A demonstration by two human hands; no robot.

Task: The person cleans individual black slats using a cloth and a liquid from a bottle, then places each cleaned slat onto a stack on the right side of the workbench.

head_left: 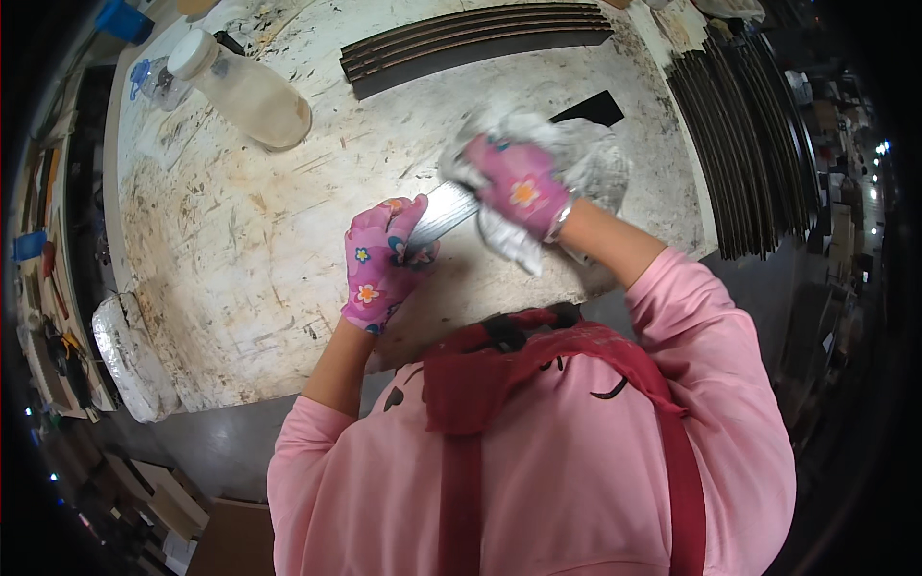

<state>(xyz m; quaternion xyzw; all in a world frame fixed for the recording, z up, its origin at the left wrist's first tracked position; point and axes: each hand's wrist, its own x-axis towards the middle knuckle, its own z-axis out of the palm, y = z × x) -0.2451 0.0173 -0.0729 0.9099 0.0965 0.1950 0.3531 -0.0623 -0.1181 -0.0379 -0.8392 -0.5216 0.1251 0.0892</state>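
Observation:
A long flat strip (445,211) slants across the table, shiny where light strikes it and black at its far right end. My left hand (384,264), in a pink flowered glove, pinches the strip's near left end. Wearing a matching glove, my right hand (523,192) presses a crumpled white and grey rag (600,163) onto the middle of the strip. The rag hides that part, and the fingertips of my right hand are partly sunk in the cloth.
Stacked dark strips (480,48) lie at the table's (240,230) far side. Many more dark strips (740,144) stand along the right edge. A cloudy bottle (254,101) and a small clear bottle (161,86) lie at the far left. A wrapped white block (130,355) sits at the near left corner.

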